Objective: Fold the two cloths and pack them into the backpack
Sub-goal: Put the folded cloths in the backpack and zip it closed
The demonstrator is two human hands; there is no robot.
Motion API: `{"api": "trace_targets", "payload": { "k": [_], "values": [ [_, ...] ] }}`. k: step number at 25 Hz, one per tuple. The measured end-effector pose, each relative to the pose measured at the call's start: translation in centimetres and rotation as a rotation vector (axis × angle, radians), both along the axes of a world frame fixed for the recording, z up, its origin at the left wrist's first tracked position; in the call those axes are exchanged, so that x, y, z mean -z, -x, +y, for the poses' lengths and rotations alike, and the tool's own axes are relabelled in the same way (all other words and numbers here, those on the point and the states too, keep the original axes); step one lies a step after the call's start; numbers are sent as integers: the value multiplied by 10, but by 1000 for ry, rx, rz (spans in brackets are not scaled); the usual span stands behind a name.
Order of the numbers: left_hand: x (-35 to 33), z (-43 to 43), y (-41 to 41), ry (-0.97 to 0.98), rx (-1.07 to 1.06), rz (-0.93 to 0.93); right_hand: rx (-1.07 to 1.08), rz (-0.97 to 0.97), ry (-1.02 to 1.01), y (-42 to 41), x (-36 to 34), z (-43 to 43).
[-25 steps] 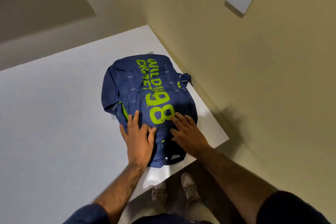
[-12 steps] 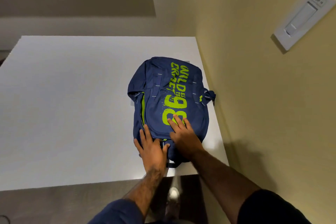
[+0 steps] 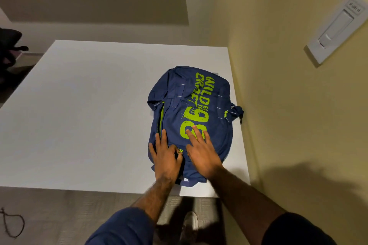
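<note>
A navy backpack (image 3: 199, 101) with lime-green lettering and a large "98" lies flat on the white table (image 3: 79, 115), close to the right-hand wall. My left hand (image 3: 166, 157) rests on its near end with fingers spread, and the thumb touches a small green zipper pull (image 3: 180, 151). My right hand (image 3: 203, 151) lies flat beside it, its fingertips on the green "98". A green-lined zip seam (image 3: 161, 117) runs along the backpack's left side. No cloth shows outside the backpack.
A yellow wall (image 3: 288, 125) runs along the table's right edge and carries a white switch plate (image 3: 336, 26). A dark object (image 3: 8, 47) sits at the far left. A cord loop (image 3: 12, 225) lies on the floor. My shoe (image 3: 191, 223) shows below the table's near edge.
My left hand has slid toward the backpack's near end, and its thumb now meets the green zipper pull. My right hand stays on the "98". The view has swung round.
</note>
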State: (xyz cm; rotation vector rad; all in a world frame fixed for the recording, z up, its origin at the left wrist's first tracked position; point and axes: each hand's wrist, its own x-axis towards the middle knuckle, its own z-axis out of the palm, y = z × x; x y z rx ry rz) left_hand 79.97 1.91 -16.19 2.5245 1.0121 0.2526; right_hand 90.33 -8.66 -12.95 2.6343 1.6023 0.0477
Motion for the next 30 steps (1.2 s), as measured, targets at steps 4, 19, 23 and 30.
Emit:
{"api": "trace_targets", "payload": {
  "k": [4,19,23,30],
  "values": [
    [-5,1,13,-85,62,-11,-15,-54,39,3,0,15],
    [-12,83,17,-164,69,-14,54,-19,166,15,-2,39],
    [-17,82,21,-226,112,-43,3,21,104,24,-11,84],
    [-18,111,8,-362,271,56,-6,22,165,25,-12,89]
  ]
}}
